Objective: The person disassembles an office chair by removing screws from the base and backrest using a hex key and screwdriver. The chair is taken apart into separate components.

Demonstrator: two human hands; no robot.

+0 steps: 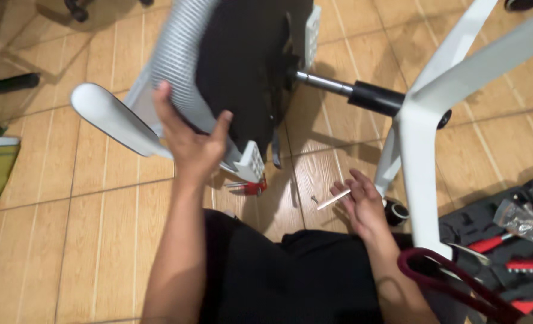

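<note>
While the chair lies tipped on its side on the tiled floor, the left hand grips the grey mesh edge of its seat, fingers spread over the rim and thumb pressed against the black underside. Just left of that hand, a white armrest sticks out from the seat. Right of the seat, the chrome gas post runs into a black sleeve, which enters the hub of the white star base; the base's legs reach up and down from there.

Below the post, the right hand hovers over the floor, palm up and fingers loosely open, with a thin white stick lying across the fingertips; whether it is pinched or merely resting there cannot be told. A small screw lies on the floor just left of the stick. A red-handled tool lies on the floor under the seat's lower corner, beside a white perforated bracket.

Right of the base, an open tool case holds red-handled tools and a clear bag of small parts. A black caster sits by the base's lower leg, near the right hand.
</note>
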